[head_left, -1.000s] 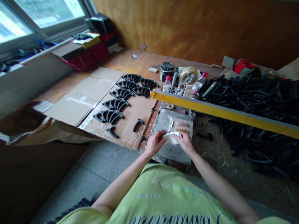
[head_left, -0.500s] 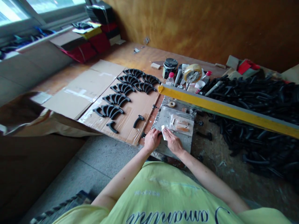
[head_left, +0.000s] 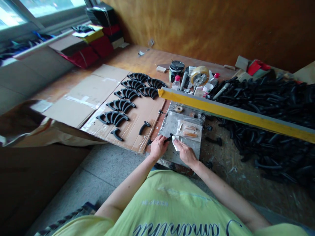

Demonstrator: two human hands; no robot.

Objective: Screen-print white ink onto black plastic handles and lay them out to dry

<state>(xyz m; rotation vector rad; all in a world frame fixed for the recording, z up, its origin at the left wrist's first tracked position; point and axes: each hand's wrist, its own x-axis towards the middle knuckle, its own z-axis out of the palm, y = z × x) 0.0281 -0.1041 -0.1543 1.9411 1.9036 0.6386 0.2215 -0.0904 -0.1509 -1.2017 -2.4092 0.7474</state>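
Note:
My left hand (head_left: 158, 146) is closed around a curved black handle (head_left: 169, 139), whose far end sticks out to the right. A folded white cloth or tissue (head_left: 175, 144) is pinched in my right hand (head_left: 187, 154), beside that end of the handle. Both hands are over a grey board (head_left: 169, 124) near the table's front edge. On this board lies a clear plastic bag (head_left: 189, 129) with orange-brown pieces. To the left, two similar black handles (head_left: 144, 127) lie separately on cardboard (head_left: 133, 131), below several fanned rows of them (head_left: 120, 105).
A long yellow bar (head_left: 221, 109) crosses above the board toward the right. Beyond it is a big heap of black handles (head_left: 275, 101). Behind stand a black-lidded jar (head_left: 176, 70), a red-capped bottle (head_left: 176, 82) and a tape roll (head_left: 199, 76).
My right hand has moved slightly right and down with the white cloth or tissue. More of the black handle's end now shows between the hands. The view has shifted slightly.

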